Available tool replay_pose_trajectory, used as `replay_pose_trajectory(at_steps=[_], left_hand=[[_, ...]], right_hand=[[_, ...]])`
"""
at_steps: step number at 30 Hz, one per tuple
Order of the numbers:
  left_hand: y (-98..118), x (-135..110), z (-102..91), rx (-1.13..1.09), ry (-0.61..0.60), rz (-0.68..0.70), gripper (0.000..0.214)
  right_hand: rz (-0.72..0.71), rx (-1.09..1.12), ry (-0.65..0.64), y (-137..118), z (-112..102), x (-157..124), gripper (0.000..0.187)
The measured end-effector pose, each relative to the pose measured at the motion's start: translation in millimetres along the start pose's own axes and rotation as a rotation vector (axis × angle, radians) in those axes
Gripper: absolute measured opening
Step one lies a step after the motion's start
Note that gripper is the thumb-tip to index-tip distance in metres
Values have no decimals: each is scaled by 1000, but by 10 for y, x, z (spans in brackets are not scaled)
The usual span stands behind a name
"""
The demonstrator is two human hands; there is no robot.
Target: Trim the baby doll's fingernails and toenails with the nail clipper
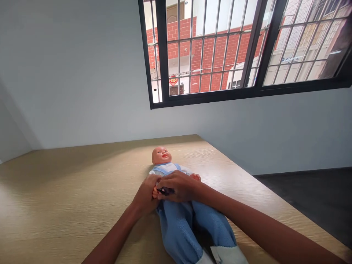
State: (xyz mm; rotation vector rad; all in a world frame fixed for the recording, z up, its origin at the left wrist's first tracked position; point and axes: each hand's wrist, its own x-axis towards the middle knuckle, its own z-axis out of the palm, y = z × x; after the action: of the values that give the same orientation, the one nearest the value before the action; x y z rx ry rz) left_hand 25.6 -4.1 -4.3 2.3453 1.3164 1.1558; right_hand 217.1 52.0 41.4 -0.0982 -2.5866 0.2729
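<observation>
A baby doll [176,220] in light blue trousers with white cuffs and a white and blue top lies on its back on the wooden table [82,190], its head away from me. My left hand [147,192] is closed around the doll's arm on the left side, and the doll's small hand [155,193] pokes out beside it. Bent over the doll's belly, my right hand [177,186] grips a small dark object [166,190] right at the doll's fingers. Its kind is mostly hidden by my fingers. The doll's other hand [195,177] rests free on the right.
The table's right edge [247,176] runs diagonally past my right forearm, with dark floor [310,190] beyond it. A pale wall [82,73] rises behind the table. Above is a black-framed window [209,98] with metal bars, facing a brick building.
</observation>
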Motion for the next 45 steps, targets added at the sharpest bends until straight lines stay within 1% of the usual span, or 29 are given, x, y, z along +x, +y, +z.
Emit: replay_pose_trajectory(at_steps=[4, 6, 7, 9, 12, 19, 22, 26, 28, 31, 35, 39, 45], left_hand=[[-7, -5, 2, 0, -8, 7, 22], [-8, -6, 0, 2, -5, 4, 22], [-9, -7, -1, 3, -2, -1, 22], [-11, -8, -2, 2, 3, -12, 24], [-10, -9, -2, -7, 10, -27, 27], [-19, -8, -5, -28, 8, -22, 36], [-28, -2, -5, -37, 1, 1, 28], [-21, 7, -4, -35, 8, 14, 17], [-9, 10, -9, -34, 14, 9, 15], [13, 11, -21, -39, 6, 7, 15], [17, 9, -23, -45, 1, 8, 20], [-3, 7, -7, -44, 7, -6, 18], [-13, 3, -4, -45, 10, -26, 23]], right_hand=[[43, -38, 57, -21, 8, -14, 13], [61, -47, 89, -39, 6, -22, 13], [48, -38, 98, -49, 3, -24, 11], [-10, -2, 94, -65, -1, -21, 7], [-81, 13, 74, -62, 2, -13, 9], [-126, -34, 4, -44, 10, 6, 15], [-50, 5, 12, -74, 6, 18, 18], [110, 14, 128, -88, 13, 14, 21], [129, 15, 122, -83, 17, 9, 19], [63, 52, 75, -61, 30, 13, 13], [-40, 71, 124, -12, 63, 24, 14], [-82, 48, 132, 22, 86, 20, 10], [-166, -86, 84, 36, 92, 17, 8]])
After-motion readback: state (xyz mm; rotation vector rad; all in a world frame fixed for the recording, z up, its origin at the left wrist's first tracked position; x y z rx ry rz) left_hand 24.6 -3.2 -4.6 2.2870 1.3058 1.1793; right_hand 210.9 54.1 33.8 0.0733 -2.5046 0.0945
